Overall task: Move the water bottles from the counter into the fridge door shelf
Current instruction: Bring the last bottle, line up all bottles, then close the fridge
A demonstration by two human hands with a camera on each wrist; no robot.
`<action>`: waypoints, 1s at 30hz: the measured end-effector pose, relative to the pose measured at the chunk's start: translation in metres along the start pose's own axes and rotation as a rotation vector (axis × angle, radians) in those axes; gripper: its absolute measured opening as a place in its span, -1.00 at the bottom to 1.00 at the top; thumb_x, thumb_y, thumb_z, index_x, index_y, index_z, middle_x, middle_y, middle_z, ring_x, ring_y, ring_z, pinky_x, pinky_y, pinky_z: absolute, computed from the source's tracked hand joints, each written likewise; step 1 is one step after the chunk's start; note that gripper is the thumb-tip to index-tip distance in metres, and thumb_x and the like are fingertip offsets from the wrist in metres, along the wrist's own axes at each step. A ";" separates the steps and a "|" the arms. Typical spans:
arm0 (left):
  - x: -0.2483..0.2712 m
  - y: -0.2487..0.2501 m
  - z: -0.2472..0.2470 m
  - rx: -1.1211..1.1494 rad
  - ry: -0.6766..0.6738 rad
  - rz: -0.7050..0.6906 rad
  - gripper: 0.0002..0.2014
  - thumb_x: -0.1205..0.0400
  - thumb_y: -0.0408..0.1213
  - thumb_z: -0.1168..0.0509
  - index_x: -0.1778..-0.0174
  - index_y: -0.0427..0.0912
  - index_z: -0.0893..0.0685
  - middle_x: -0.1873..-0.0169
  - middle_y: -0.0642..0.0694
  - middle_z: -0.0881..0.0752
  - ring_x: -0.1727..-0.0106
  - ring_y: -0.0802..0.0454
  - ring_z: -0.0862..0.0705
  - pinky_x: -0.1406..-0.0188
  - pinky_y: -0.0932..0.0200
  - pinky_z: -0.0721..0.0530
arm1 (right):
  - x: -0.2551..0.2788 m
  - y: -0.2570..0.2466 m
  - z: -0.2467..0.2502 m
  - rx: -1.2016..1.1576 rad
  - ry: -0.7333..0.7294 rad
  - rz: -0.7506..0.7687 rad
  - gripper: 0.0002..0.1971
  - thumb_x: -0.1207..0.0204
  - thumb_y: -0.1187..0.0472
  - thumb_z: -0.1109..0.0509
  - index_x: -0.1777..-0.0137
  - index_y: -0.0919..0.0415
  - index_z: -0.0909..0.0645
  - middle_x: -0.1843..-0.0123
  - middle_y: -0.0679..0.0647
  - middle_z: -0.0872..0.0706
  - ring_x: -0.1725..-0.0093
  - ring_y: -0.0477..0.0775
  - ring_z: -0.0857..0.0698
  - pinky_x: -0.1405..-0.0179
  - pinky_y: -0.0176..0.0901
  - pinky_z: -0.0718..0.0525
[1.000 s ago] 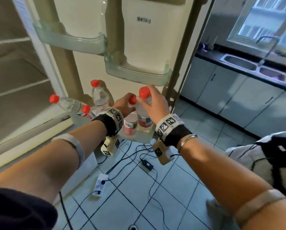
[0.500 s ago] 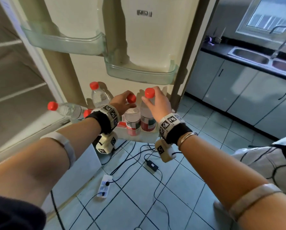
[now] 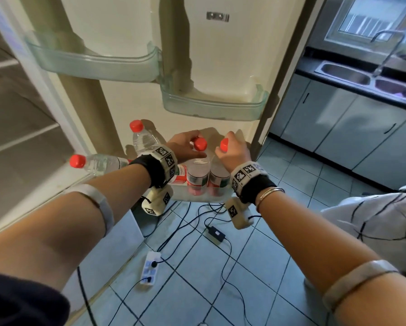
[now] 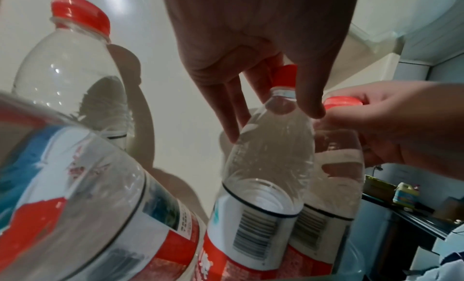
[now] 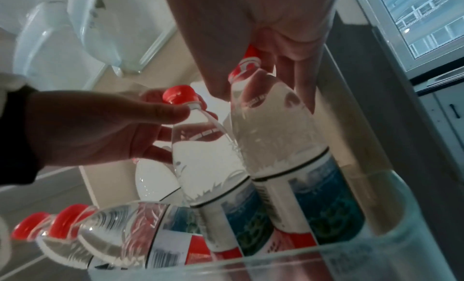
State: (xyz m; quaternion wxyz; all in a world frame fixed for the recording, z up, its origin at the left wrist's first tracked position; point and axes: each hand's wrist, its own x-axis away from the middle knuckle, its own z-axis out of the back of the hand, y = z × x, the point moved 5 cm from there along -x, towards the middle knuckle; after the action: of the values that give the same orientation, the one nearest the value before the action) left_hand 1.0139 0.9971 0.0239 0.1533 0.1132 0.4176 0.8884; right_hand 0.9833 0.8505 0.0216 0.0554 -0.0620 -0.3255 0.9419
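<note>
Both hands reach into the clear plastic bottom shelf of the open fridge door (image 3: 197,196). The left hand (image 3: 185,147) pinches the neck of an upright clear water bottle with a red cap (image 3: 198,170), thumb and fingers curled just under the cap. Touching it on the side away from the fridge body, a second red-capped clear bottle (image 3: 217,177) stands in the shelf, the right hand (image 3: 234,152) gripping its top. Toward the fridge body, a third such bottle (image 3: 140,140) stands upright, and a fourth (image 3: 98,162) leans over, seemingly resting on the shelf rim.
</note>
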 end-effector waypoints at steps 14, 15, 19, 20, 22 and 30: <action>0.020 -0.028 0.029 0.056 -0.018 -0.005 -0.62 -0.49 -0.37 -0.42 -0.23 -0.28 -0.57 -0.26 -0.20 -0.65 -0.32 -0.11 -0.59 -0.25 0.15 -0.55 | 0.008 -0.043 0.017 0.048 0.092 0.089 -0.86 -0.55 0.21 -0.26 -0.04 0.20 -0.57 -0.03 0.10 -0.72 0.02 0.14 -0.67 0.00 -0.10 -0.60; 0.024 -0.033 0.035 0.045 -0.013 0.003 -0.64 -0.51 -0.36 -0.40 -0.22 -0.27 -0.58 -0.25 -0.19 -0.66 -0.32 -0.10 -0.60 -0.26 0.14 -0.55 | 0.010 -0.053 0.016 0.028 0.127 0.117 -0.87 -0.55 0.22 -0.27 -0.03 0.19 -0.59 -0.04 0.07 -0.74 -0.01 0.12 -0.68 -0.06 -0.06 -0.62; 0.040 -0.050 0.065 0.068 0.077 0.008 -0.74 -0.55 -0.37 -0.35 -0.15 -0.28 -0.62 -0.17 -0.24 -0.70 -0.23 -0.12 -0.66 -0.29 0.06 -0.59 | 0.017 -0.090 -0.005 -0.054 0.145 0.220 -0.87 -0.51 0.30 -0.28 0.00 0.17 -0.62 -0.01 0.05 -0.76 0.02 0.09 -0.71 0.01 -0.12 -0.64; 0.044 -0.055 0.073 0.086 0.116 0.015 -0.76 -0.55 -0.37 -0.35 -0.13 -0.27 -0.63 -0.15 -0.23 -0.71 -0.21 -0.11 -0.68 -0.30 0.04 -0.59 | 0.018 -0.099 -0.014 -0.066 0.133 0.250 -0.88 -0.50 0.32 -0.28 0.02 0.18 -0.62 0.01 0.05 -0.77 0.02 0.10 -0.71 0.00 -0.09 -0.65; 0.054 -0.066 0.090 0.096 0.187 0.032 -0.77 -0.55 -0.35 -0.35 -0.12 -0.25 -0.64 -0.13 -0.19 -0.72 -0.19 -0.07 -0.68 -0.29 0.08 -0.58 | 0.021 -0.114 -0.035 -0.083 0.089 0.269 -0.87 -0.48 0.34 -0.28 0.06 0.16 -0.62 0.01 0.05 -0.77 -0.01 0.13 -0.71 0.00 -0.11 -0.63; 0.080 -0.107 0.130 -0.017 0.315 0.060 -0.75 -0.58 -0.34 -0.31 -0.18 -0.20 -0.61 -0.21 -0.15 -0.67 -0.26 -0.09 -0.61 -0.19 0.14 -0.52 | 0.034 -0.149 -0.109 0.031 -0.286 0.265 -0.63 -0.43 0.35 -0.37 -0.24 0.12 -0.59 -0.28 0.09 -0.68 -0.24 0.12 -0.64 -0.21 -0.14 -0.56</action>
State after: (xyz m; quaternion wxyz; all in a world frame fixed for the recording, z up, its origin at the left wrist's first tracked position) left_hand 1.0010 1.1828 0.0281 0.0602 -0.0163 0.4254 0.9028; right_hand 0.9758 1.0375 0.0261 -0.1149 0.0311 -0.3043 0.9451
